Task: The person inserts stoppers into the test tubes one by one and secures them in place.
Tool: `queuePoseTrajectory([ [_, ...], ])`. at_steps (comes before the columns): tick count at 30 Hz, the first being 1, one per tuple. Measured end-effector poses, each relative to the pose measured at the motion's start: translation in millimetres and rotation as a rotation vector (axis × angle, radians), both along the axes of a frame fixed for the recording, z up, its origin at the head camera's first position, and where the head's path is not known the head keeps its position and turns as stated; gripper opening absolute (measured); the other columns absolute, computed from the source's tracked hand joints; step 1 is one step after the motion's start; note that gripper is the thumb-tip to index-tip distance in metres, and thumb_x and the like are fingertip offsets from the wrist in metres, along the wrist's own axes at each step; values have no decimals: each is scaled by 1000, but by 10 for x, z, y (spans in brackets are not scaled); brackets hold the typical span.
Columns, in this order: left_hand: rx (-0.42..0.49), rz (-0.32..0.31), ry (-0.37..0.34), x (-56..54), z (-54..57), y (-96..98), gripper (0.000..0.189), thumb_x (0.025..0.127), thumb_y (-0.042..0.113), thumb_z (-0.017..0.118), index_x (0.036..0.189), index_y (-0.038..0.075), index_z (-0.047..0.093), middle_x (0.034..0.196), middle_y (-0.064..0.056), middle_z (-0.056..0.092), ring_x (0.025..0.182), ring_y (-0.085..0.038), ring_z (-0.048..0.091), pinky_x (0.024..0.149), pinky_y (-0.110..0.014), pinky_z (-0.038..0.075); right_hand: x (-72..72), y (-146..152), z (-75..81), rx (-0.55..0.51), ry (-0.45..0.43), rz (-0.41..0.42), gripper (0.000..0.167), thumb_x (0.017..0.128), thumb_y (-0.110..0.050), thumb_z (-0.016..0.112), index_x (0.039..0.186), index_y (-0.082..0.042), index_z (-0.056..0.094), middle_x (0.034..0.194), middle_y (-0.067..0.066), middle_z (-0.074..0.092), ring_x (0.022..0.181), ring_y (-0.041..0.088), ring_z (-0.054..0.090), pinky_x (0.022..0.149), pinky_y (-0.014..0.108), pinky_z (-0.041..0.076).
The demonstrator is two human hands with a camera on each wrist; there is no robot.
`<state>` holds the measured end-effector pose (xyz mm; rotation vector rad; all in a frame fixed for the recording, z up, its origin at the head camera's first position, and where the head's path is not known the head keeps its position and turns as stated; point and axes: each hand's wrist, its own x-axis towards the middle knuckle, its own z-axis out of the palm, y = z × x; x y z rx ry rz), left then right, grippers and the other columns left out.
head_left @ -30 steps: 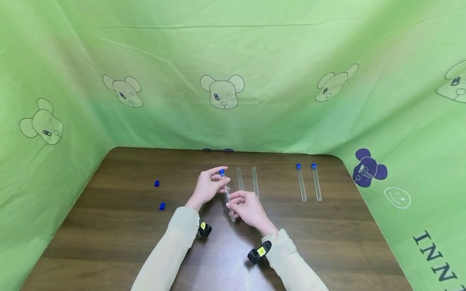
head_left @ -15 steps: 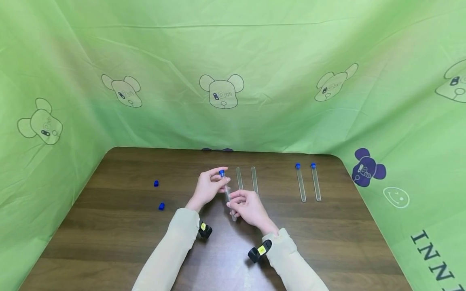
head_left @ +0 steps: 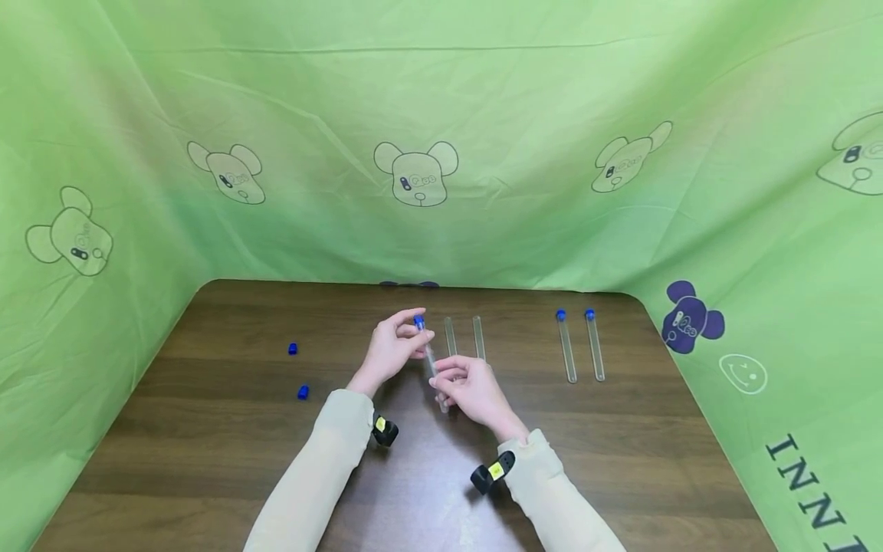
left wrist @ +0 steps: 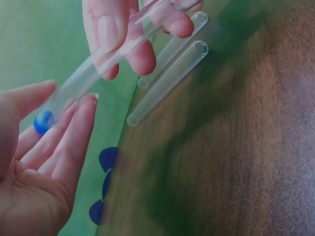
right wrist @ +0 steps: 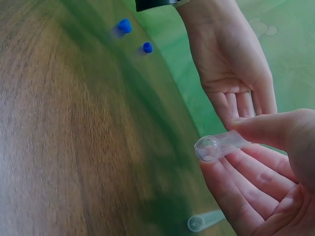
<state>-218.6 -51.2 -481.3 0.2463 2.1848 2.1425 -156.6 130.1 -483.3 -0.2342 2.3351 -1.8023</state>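
Observation:
A clear test tube (head_left: 429,354) with a blue cap (head_left: 419,320) is held tilted above the table between both hands. My left hand (head_left: 388,351) pinches its capped upper end between thumb and fingers. Lower down, my right hand (head_left: 476,392) pinches the tube near its rounded bottom, which pokes out below the fingers in the right wrist view. In the left wrist view the blue cap (left wrist: 44,122) sits on the tube's end, between the left thumb and fingers. Just behind the right hand lie two uncapped test tubes (head_left: 451,334) (head_left: 479,336), partly hidden by it.
Two loose blue caps (head_left: 293,349) (head_left: 303,392) lie on the wooden table (head_left: 207,460) at left. Over on the right, two capped test tubes (head_left: 566,349) (head_left: 595,349) lie side by side. A green printed cloth (head_left: 310,245) hangs around the table's back and sides.
Both hands have risen slightly with the capped tube, still gripping it at the same places. The whole head view has shifted a little, and the tubes and caps on the table stay put.

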Motion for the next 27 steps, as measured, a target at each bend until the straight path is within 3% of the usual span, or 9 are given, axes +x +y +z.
queuePoseTrajectory([
  [7,-13,48,-13,11,36,-82,64,92,9,77,149,6,48,109,-17,72,85,-41,73,73,-38,61,0,73,3,1,-21,-36,28,90,2,73,116,9,67,92,21,74,64,24,70,59,34,60],
  [18,-100,38,26,29,7,-172,59,94,13,76,147,5,51,110,-15,72,94,-38,72,78,-35,60,-7,147,2,-5,-15,-68,29,89,2,74,116,8,68,92,21,74,66,24,72,59,35,61],
  [27,-133,48,15,38,-10,-237,55,95,13,75,145,7,54,112,-13,72,96,-35,72,85,-47,58,-29,235,11,-21,4,-108,28,89,4,74,116,9,68,90,19,74,64,26,72,58,35,61],
])
